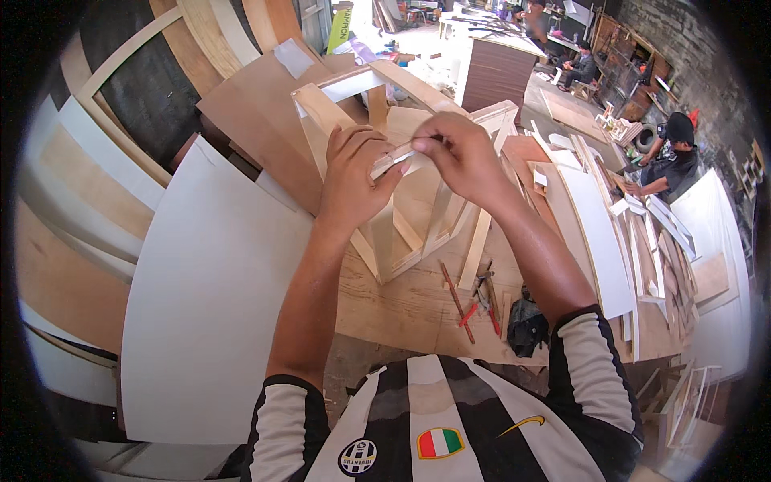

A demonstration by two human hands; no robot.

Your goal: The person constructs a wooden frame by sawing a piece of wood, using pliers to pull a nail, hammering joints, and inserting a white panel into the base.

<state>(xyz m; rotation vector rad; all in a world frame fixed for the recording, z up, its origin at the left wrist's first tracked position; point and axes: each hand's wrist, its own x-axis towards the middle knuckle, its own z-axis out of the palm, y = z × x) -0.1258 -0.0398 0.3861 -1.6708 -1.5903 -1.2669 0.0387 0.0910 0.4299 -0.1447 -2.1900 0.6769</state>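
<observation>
My left hand (pixel 353 173) is closed around a pale wooden strip (pixel 384 166) with a white face, its thumb pressed against the near side. At the strip's right end, my right hand (pixel 459 153) pinches with thumb and forefinger. What lies in that pinch is too small to make out. Both hands are above an open wooden frame (pixel 405 259) of light battens, which stands on a plywood worktable (pixel 365 301). Part of the frame's top is hidden behind my hands.
Near the frame lie pliers and other red-handled tools (pixel 487 309), a reddish-brown stick (pixel 456 291) and a black plastic bag (pixel 526 325). A large white panel (pixel 217 297) leans at left. Wood offcuts (pixel 590 233) crowd the right, where another person (pixel 671 157) works.
</observation>
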